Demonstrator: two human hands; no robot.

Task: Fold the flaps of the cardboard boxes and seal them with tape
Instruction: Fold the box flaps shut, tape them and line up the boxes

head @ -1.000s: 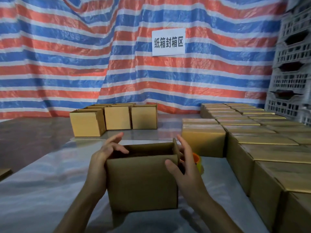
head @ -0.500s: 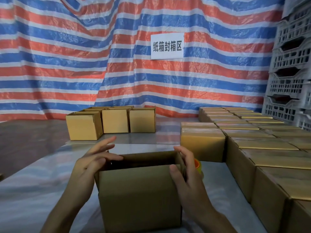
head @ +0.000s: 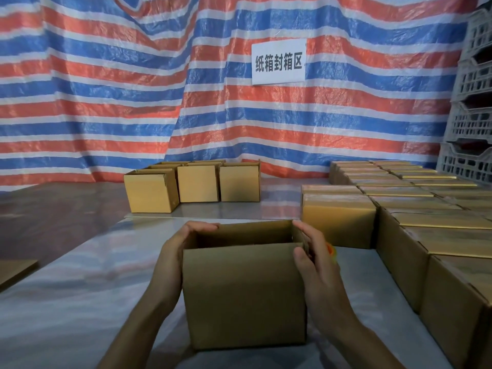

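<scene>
One open cardboard box [head: 245, 294] stands upright on the plastic-covered table [head: 80, 302], nearest the camera and in the centre. Its mouth faces up, and its broad face is turned towards the viewer, so the long axis runs left to right. Two hands hold it. The left hand [head: 173, 251] grips the left side with its fingers curled over the top edge. The right hand [head: 316, 262] clasps the right near corner, thumb on the front face and fingers along the right flap. Just behind the right hand, one orange tape roll [head: 331, 250] shows only as a sliver.

One flat cardboard piece [head: 14, 270] lies at the table's left edge. To the right, a block of sealed boxes [head: 338, 219] runs in rows from near to far; there are too many, overlapping, to count. Farther back, left of centre, three open boxes [head: 198, 183] form a front row, with more behind whose number I cannot tell.

Beyond the table hangs one red, white and blue striped tarp [head: 106, 89] bearing one white sign [head: 278, 62]. A stack of grey plastic crates [head: 474, 115] rises at the far right.
</scene>
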